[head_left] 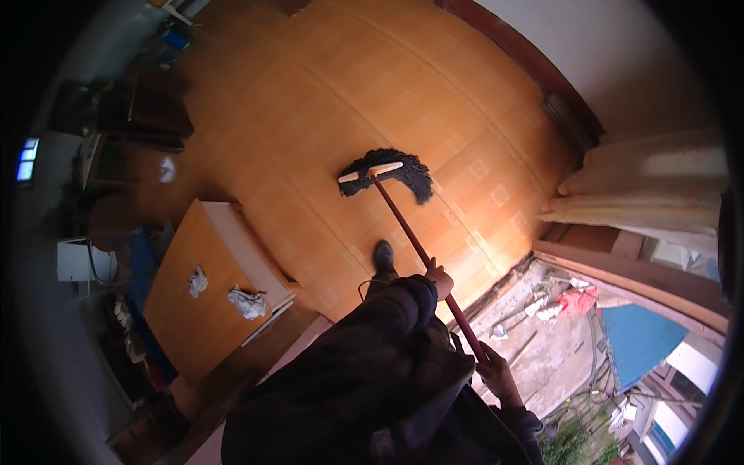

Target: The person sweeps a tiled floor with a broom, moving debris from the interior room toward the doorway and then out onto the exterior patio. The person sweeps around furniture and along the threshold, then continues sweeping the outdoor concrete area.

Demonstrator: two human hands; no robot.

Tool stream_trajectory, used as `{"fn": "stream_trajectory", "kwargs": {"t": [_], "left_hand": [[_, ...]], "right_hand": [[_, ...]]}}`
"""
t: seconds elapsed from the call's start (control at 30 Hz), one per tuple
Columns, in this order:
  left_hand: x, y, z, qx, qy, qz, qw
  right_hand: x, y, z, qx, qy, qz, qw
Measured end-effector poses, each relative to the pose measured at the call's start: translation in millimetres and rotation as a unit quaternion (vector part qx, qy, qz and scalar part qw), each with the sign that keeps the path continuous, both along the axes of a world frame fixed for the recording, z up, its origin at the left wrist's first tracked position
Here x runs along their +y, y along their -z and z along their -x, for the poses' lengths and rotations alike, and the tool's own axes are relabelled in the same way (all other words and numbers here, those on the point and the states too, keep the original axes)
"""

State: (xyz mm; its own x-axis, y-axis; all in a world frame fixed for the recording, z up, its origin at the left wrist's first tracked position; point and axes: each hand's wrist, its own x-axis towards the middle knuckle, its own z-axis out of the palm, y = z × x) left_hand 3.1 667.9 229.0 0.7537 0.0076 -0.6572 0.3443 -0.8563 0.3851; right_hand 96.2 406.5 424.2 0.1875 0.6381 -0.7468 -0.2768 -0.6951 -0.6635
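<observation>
A mop with a dark, stringy head (418,180) lies spread on the orange patterned floor (310,93). A pale bar (386,168) crosses the top of the mop head, and a dark red handle (408,231) slants from it toward my body. My left hand (439,279) is closed round the middle of the handle. Farther down, near the handle's end, my right hand (497,375) is wrapped round it too. Dark sleeves cover both arms. One dark shoe (383,256) shows on the floor between the mop head and me.
On the left stands a wooden cabinet (186,302) with crumpled white pieces (248,302) on top. Dark furniture (155,108) lines the far left. To the right hangs a pale curtain (643,182), beside a doorsill; outside lie a blue sheet (639,341) and a red cloth (577,302).
</observation>
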Motion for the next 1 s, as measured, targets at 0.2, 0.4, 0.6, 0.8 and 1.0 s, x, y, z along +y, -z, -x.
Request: {"fn": "stream_trajectory", "kwargs": {"t": [0.2,0.4,0.6,0.8,1.0], "left_hand": [[138,-3,50,-0.119,-0.08,-0.137,0.98],[211,-18,92,-0.186,-0.16,-0.156,0.957],[179,-15,77,-0.198,-0.196,-0.123,0.952],[138,-5,37,-0.185,-0.192,-0.107,0.958],[108,5,9,-0.12,-0.172,-0.049,0.977]], "right_hand": [[186,65,22,-0.12,-0.131,-0.095,0.979],[290,67,46,-0.163,-0.201,-0.108,0.96],[257,13,24,-0.239,-0.291,-0.05,0.925],[187,-37,-33,-0.26,-0.319,-0.099,0.906],[147,-103,-73,-0.331,-0.361,-0.038,0.871]]}}
